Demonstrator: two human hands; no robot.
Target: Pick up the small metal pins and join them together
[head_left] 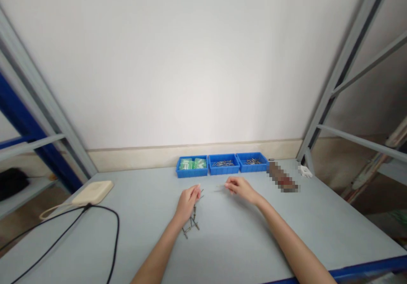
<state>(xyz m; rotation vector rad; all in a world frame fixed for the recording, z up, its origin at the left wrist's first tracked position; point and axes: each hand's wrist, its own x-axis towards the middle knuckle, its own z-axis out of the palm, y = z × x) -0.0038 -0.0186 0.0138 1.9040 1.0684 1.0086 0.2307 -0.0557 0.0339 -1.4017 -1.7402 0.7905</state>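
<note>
Thin metal pins poke out to the right from my left hand (188, 201), whose fingers are closed round them above the grey table (235, 233). My right hand (238, 187) is pinched on a thin, blurred metal pin (220, 185) that points left, with a gap between the two hands. Several metal pins (191, 224) with thicker ends lie loosely on the table beside my left wrist. Behind the hands stand three blue trays: the left one (192, 174) holds green-and-white packets, while the middle one (224, 171) and the right one (253, 167) hold loose metal pins.
A cream box (93, 192) with a pale cable sits at the left, near looping black cables (117, 229). To the right are a pixelated object (282, 178) and a small white item (305, 171). Metal frame posts rise on both sides, with a wall behind.
</note>
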